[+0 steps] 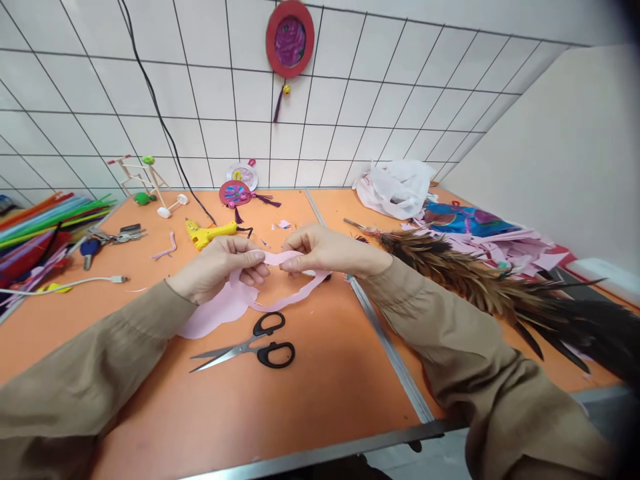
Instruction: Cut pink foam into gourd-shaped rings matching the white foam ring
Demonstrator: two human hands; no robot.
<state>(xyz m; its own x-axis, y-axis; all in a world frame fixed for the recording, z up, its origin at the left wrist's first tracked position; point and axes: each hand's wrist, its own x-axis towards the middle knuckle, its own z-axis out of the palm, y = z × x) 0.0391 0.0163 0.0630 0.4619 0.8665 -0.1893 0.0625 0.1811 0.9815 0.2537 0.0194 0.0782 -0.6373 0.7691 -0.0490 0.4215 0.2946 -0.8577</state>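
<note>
Between my two hands runs a thin strip of pink paper (279, 258), pinched at both ends of a short stretch. My left hand (225, 263) is closed on its left part, thumb on top. My right hand (320, 250) grips it on the right, and a loop of the strip hangs below that hand. A wider pink piece (223, 310) lies under my left hand and wrist; whether it joins the strip is hidden. Black-handled scissors (250, 345) rest on the orange table just in front of my hands, blades partly apart and pointing left.
A yellow glue gun (210, 232) lies behind my left hand. To the left are keys (91, 250), a white cable (65, 285) and colourful pipe cleaners (45, 223). On the right lie brown feathers (465, 273), pink paper scraps (520, 248) and a white plastic bag (395, 190).
</note>
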